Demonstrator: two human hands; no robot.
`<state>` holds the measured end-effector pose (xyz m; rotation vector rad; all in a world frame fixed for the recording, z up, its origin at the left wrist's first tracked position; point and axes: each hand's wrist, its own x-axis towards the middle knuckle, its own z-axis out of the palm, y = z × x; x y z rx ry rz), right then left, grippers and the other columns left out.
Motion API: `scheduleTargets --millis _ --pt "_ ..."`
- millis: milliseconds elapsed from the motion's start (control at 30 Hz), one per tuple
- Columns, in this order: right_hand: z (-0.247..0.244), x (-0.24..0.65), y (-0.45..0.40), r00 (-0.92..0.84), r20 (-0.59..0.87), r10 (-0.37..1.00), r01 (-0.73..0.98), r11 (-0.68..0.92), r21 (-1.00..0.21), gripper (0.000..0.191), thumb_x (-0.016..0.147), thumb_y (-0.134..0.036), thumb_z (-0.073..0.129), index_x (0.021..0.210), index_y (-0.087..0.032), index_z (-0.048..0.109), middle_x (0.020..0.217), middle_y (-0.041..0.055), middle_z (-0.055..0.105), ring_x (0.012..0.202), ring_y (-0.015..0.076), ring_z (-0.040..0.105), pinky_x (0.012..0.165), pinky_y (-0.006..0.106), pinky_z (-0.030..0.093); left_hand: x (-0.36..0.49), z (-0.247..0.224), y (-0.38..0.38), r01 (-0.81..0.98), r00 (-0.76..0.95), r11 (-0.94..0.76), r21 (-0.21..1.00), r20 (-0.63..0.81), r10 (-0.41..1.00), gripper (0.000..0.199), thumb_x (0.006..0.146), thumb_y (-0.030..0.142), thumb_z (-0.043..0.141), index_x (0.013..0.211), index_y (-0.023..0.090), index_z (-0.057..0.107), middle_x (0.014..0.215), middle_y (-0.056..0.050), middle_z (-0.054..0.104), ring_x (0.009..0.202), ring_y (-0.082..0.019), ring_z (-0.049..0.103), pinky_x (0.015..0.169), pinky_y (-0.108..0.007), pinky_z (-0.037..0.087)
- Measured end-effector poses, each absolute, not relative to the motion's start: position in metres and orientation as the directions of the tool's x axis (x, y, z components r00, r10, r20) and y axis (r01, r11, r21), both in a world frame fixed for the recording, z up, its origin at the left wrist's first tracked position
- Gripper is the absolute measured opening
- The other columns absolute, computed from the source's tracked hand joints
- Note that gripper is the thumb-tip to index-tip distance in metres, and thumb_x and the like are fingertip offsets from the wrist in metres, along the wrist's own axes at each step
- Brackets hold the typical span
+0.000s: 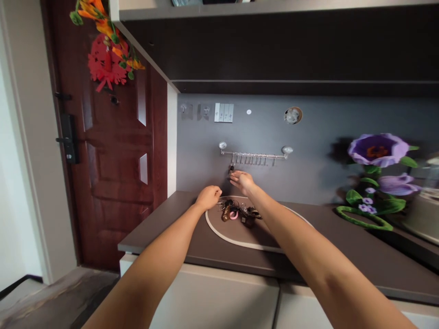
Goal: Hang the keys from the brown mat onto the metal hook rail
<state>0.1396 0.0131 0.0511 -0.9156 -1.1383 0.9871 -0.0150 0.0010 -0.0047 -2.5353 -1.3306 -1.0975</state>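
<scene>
Right hand [242,180] pinches a dark key [231,169] under the hook rail [254,156]; left hand [208,197] fisted beside the keys [240,213].

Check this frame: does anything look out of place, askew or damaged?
Nothing looks damaged or spilled. The keys lie in a loose tangle on the oval mat under the hook rail; the right hand reaches up at its leftmost hook, where something small and dark hangs.

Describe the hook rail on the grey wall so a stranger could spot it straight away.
Start at the dark countertop right of the red-brown door and look up the grey wall behind it. The hook rail is the thin silvery bar just above the right hand, with a round mount at each end. Unlike the white switch plate higher up, it carries a row of small hanging hooks.
</scene>
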Motion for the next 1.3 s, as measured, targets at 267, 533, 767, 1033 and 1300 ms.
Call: scheduleTargets --millis 267,533,767,1033,1300 --pt "0.038 0.146 -0.024 0.096 0.172 0.980 -0.121 0.183 -0.976 0.015 0.070 -0.009 0.052 0.083 -0.017 0.050 0.083 0.0041 0.062 0.066 0.0091 0.059 0.068 0.026 0.049 -0.016 -0.004 -0.002 0.685 0.401 -0.668 0.289 0.617 0.677 0.022 0.078 0.021 0.041 0.081 0.016 0.063 0.081 -0.004 0.063 0.073 -0.014 0.054 0.068 -0.024 0.040" --pt "0.018 0.159 -0.040 0.042 0.319 0.947 0.262 0.298 -0.918 0.014 0.073 -0.012 0.050 0.087 -0.015 0.055 0.084 0.0067 0.065 0.070 0.0101 0.060 0.067 0.023 0.046 -0.013 -0.002 -0.012 0.616 0.520 -0.745 0.256 0.578 0.629 0.022 0.077 0.022 0.045 0.089 0.017 0.063 0.085 -0.004 0.061 0.076 -0.014 0.053 0.071 -0.025 0.041" --pt "-0.005 0.175 -0.031 -0.101 0.485 0.869 0.758 0.383 -0.528 0.016 0.072 -0.016 0.055 0.086 -0.017 0.061 0.082 0.0044 0.066 0.076 0.0124 0.059 0.074 0.023 0.043 -0.008 -0.005 -0.009 0.550 0.678 -0.821 0.153 0.492 0.546 0.025 0.077 0.018 0.048 0.098 0.020 0.061 0.093 -0.004 0.057 0.088 -0.014 0.051 0.082 -0.026 0.039" --pt "-0.007 0.170 -0.028 -0.166 0.462 0.871 0.848 0.366 -0.384 0.018 0.075 -0.018 0.052 0.088 -0.018 0.063 0.087 0.0068 0.066 0.078 0.0154 0.059 0.070 0.023 0.041 -0.007 -0.007 -0.004 0.564 0.708 -0.820 0.095 0.454 0.540 0.023 0.076 0.019 0.052 0.097 0.023 0.063 0.095 -0.004 0.055 0.092 -0.016 0.049 0.086 -0.027 0.036" --pt "-0.006 0.166 -0.031 -0.167 0.440 0.882 0.876 0.337 -0.345 0.018 0.075 -0.020 0.052 0.088 -0.018 0.064 0.090 0.0085 0.066 0.079 0.0175 0.059 0.068 0.023 0.040 -0.007 -0.005 -0.007 0.566 0.705 -0.820 0.081 0.467 0.534 0.017 0.077 0.023 0.051 0.086 0.019 0.065 0.087 -0.006 0.058 0.087 -0.017 0.051 0.079 -0.027 0.037"
